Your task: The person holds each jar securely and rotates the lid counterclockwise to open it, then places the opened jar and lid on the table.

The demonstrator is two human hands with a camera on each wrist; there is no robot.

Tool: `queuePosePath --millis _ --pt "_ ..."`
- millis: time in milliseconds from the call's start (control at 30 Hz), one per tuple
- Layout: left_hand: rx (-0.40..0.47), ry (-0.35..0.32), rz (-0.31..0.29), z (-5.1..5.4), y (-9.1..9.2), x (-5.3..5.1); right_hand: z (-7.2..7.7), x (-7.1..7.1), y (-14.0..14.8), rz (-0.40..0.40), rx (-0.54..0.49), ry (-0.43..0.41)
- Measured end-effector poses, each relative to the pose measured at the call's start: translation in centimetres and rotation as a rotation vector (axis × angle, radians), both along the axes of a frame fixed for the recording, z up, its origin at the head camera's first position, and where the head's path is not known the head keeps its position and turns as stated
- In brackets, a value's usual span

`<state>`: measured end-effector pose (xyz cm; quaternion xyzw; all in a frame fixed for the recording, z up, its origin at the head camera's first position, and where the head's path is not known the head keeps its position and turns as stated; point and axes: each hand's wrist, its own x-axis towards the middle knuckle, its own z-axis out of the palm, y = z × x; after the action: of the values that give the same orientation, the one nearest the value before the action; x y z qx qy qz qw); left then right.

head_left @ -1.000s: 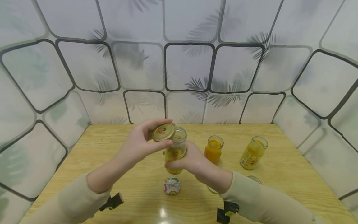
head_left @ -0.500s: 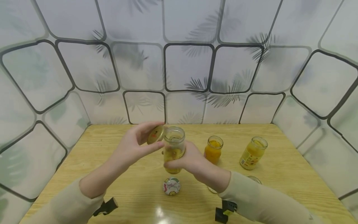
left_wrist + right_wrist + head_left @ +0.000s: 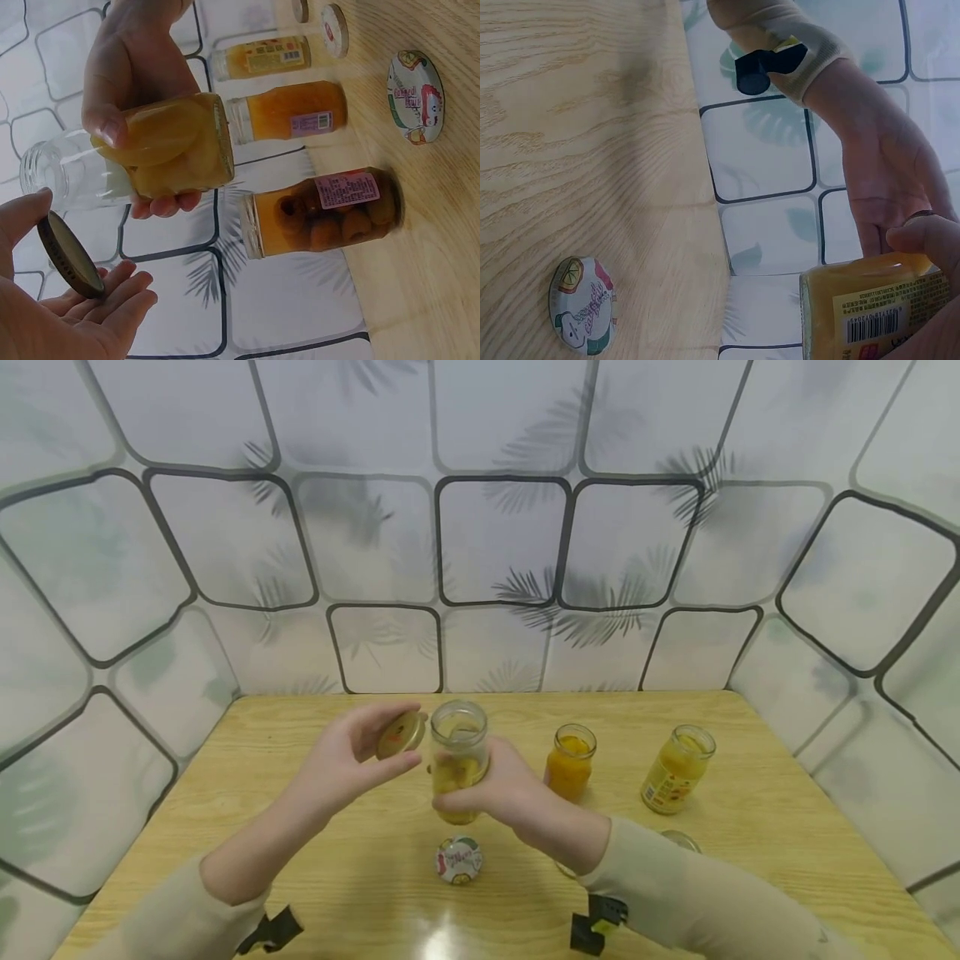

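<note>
My left hand [image 3: 341,768] pinches a round gold lid [image 3: 401,733] between thumb and fingers, tilted, just left of an open glass jar [image 3: 459,731]. My right hand [image 3: 498,789] is wrapped around that jar, holding it upright above the table. In the left wrist view, pale yellow fruit pieces [image 3: 184,142] fill the lower part of the jar, and the lid [image 3: 71,259] is apart from its mouth. The right wrist view shows a yellow label with a barcode [image 3: 874,326] on the jar. A white patterned lid [image 3: 459,860] lies on the table below it.
An uncovered jar of orange fruit [image 3: 570,768] and another with yellow contents [image 3: 678,772] stand to the right on the wooden table [image 3: 315,868]. A jar of dark round fruit [image 3: 345,214] shows in the left wrist view. More lids [image 3: 681,841] lie partly behind my right forearm.
The gold lid has come off the jar's rim and moved left with my left hand, tilting more. My right hand has shifted slightly left with the jar.
</note>
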<state>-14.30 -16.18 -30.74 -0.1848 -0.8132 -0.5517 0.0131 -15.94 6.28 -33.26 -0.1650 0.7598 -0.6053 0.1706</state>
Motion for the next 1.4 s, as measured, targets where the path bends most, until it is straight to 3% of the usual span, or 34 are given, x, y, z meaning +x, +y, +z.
queuePosePath --millis 500,700,900,1100,1400 --pt "-0.113 -0.037 0.127 -3.7 -2.3 0.1 -0.7 0.3 -1.2 0.002 -0.006 -0.069" --pt "-0.182 -0.026 0.185 -5.4 -3.4 0.3 -0.9 0.1 -1.6 0.011 -0.016 -0.052" --pt "-0.375 0.049 0.233 -8.4 -4.3 0.4 -0.8 -0.3 -1.9 0.008 -0.015 -0.011" --pt "-0.575 0.025 0.228 -10.9 -4.5 1.2 -0.7 -0.4 -2.2 0.005 -0.028 -0.011" --pt "-0.745 0.088 0.210 -12.3 -4.9 2.3 -0.4 -0.5 -3.5 0.009 -0.079 -0.011"
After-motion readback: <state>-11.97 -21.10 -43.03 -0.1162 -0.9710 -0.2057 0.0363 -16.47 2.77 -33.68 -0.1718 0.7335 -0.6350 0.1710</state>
